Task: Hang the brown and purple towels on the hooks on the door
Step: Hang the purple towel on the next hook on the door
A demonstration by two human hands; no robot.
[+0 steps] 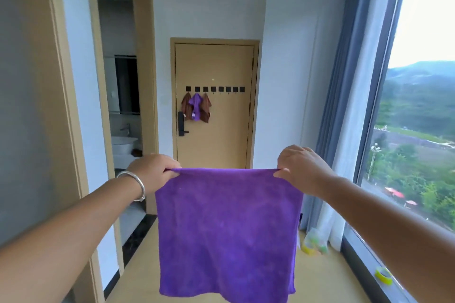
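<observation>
A purple towel (226, 231) hangs spread flat in front of me. My left hand (155, 171) pinches its top left corner and my right hand (301, 167) pinches its top right corner. Far ahead stands a tan door (221, 135) with a row of several black hooks (214, 89). On the three leftmost hooks hang a brown towel (186, 105), a purple towel (196, 107) and another brown towel (205, 110). The hooks to their right are bare.
An open doorway (123, 105) on the left leads to a bathroom with a white basin (123, 146). A large window (418, 130) with blue curtains (344, 118) runs along the right. A bag (314, 241) lies on the floor by the curtain; a yellow tape roll (383, 275) sits on the sill.
</observation>
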